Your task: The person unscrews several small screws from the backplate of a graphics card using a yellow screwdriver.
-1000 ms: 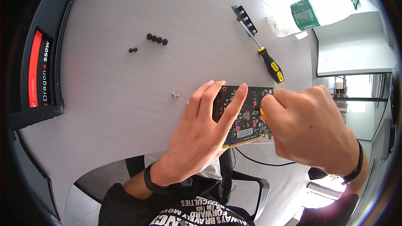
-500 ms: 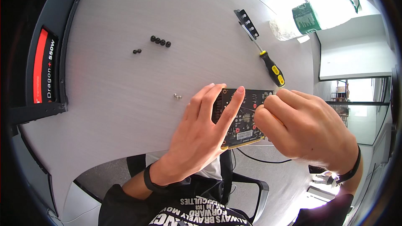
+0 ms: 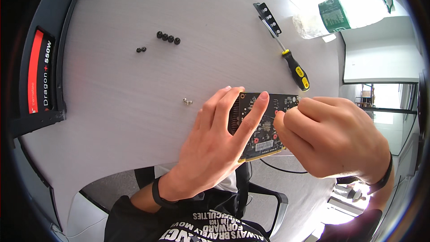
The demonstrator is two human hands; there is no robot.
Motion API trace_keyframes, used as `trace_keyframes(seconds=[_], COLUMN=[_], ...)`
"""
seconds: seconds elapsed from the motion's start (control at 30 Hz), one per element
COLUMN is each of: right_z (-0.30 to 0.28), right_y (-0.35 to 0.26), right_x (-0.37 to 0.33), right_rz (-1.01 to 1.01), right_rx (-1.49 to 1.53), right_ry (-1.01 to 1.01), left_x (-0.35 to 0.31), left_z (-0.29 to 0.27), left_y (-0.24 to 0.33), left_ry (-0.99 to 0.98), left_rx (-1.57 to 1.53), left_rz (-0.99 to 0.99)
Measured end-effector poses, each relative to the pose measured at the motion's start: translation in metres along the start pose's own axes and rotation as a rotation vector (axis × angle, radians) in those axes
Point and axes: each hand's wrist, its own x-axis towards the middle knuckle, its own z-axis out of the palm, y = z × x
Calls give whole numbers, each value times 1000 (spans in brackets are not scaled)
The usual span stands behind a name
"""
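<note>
A black graphics card (image 3: 267, 130) lies at the table's near edge, its circuit-board side up, with reddish rings around several screw holes and a gold connector edge toward me. My left hand (image 3: 210, 136) grips its left side; the index finger stretches over the board and the other fingers reach along the finned edge. Over the card's right part, my right hand (image 3: 331, 136) is closed in a pinch. A thin metal tip pokes out from its fingers toward the board; the rest of that tool is hidden in the fist, so its kind does not show.
Beyond the card lies a black-and-yellow screwdriver (image 3: 295, 70), its shaft by a black slotted bracket (image 3: 268, 18). Small silver screws (image 3: 187, 102), black thumbscrews (image 3: 168, 38) and two smaller black screws (image 3: 141, 49) sit further left. A computer case (image 3: 67, 54) stands at left, a green-labelled plastic bag (image 3: 333, 15) far right.
The view has shifted slightly, moving the table items a little. Both hands keep their places on the card, the right one still pinched over the board.
</note>
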Motion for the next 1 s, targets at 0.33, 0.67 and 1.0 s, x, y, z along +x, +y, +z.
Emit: trace_keyframes(seconds=[0.33,0.67,1.0], right_z=[2,-2,-5], right_y=[0,1,-3], right_x=[0,3,0], right_rz=[-36,5,64], right_rx=[-47,-9,-48], right_ry=[11,2,-42], left_x=[4,2,2], left_z=[-8,-1,0], left_y=[4,-1,-1], left_ry=[-77,-35,-5], left_rx=[-72,11,-16], left_rz=[-48,3,5])
